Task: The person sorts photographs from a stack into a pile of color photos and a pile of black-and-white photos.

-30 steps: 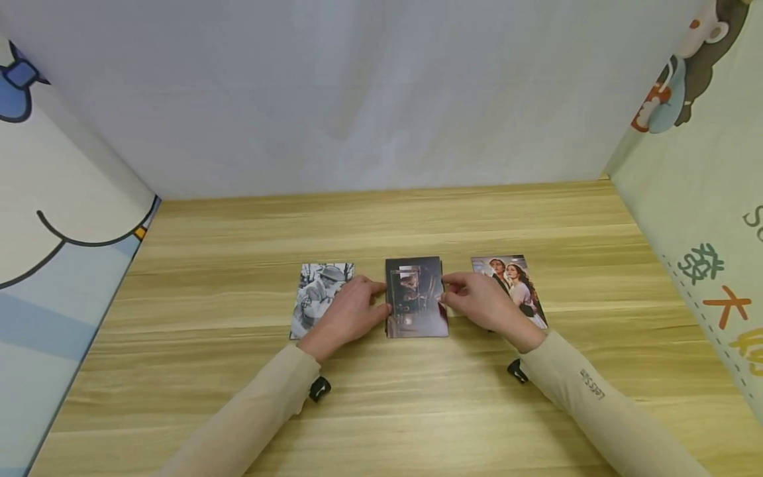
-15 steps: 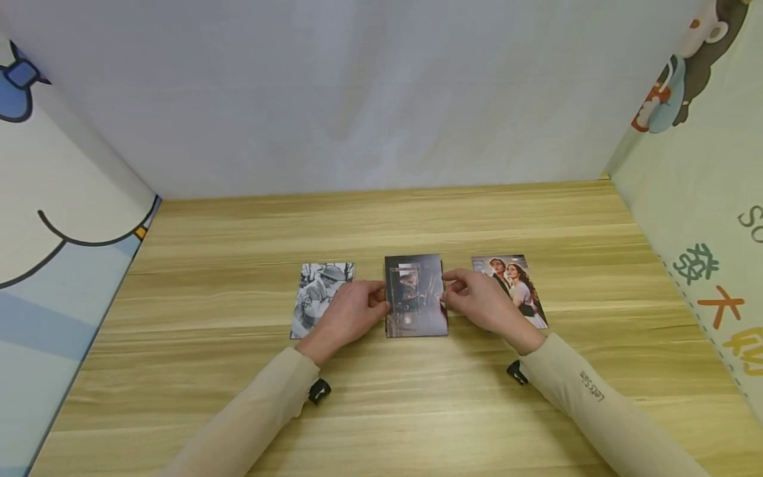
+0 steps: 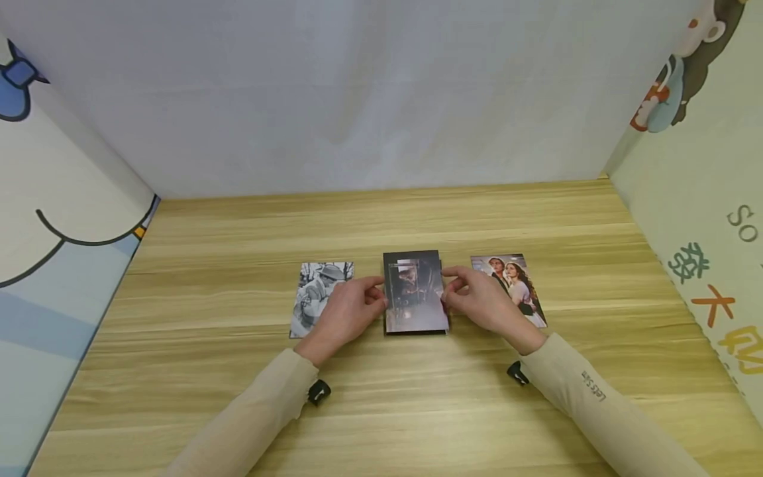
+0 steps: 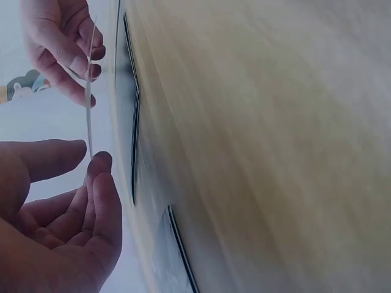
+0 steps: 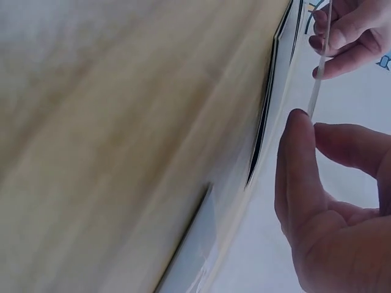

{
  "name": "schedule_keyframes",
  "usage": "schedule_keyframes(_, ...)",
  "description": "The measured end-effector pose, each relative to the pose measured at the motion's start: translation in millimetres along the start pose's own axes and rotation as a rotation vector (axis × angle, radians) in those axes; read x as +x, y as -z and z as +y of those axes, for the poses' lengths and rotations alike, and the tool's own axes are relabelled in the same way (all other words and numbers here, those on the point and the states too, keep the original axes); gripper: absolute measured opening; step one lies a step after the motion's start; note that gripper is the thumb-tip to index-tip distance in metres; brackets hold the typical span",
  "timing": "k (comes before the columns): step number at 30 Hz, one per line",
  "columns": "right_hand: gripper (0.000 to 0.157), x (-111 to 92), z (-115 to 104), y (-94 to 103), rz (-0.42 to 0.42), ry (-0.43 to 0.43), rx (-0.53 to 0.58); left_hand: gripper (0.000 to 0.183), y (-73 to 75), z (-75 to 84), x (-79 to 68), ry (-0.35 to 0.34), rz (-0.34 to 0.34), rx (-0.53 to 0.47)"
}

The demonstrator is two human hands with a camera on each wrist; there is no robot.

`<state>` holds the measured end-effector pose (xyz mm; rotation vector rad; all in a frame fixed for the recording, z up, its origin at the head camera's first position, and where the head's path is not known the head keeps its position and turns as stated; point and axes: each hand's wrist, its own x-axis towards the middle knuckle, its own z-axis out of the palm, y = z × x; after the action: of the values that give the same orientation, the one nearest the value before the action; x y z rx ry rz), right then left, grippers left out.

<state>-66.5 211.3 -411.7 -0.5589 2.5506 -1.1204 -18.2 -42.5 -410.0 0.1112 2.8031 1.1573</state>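
A dark photo card (image 3: pixel 415 291) with a dim interior scene is held between my two hands, just above the table. My left hand (image 3: pixel 353 306) pinches its left edge between thumb and fingers. On the opposite edge, my right hand (image 3: pixel 484 301) pinches it likewise. Edge-on in the left wrist view, the card (image 4: pixel 89 116) is a thin pale strip apart from the tabletop. A black-and-white photo card (image 3: pixel 317 295) lies partly under my left hand. Beside and partly behind my right hand lies a colour photo card (image 3: pixel 520 285) of two people.
The wood-grain table (image 3: pixel 381 397) runs back to a pale curtain (image 3: pixel 357 99). Printed cartoon panels flank it, a left panel (image 3: pixel 71 172) and a right panel (image 3: pixel 685 199). Thin dark card edges (image 4: pixel 135 146) lie on the tabletop below the held card.
The middle photo card has risen off the surface, its far edge shifting slightly away from me. Both hands rise slightly with it. The two side cards stay put.
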Motion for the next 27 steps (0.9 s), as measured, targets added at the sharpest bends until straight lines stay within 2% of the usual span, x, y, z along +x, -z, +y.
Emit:
schedule_keyframes(15,0.055,-6.9,-0.6,8.8,0.002,-0.039,0.145,0.047,-5.6,8.6,-1.4,0.016,0.043,-0.061)
schedule_keyframes(27,0.06,-15.0,1.2,15.7,-0.001,-0.043,0.22,0.049,-9.4,15.2,-2.7,-0.029,0.07,-0.065)
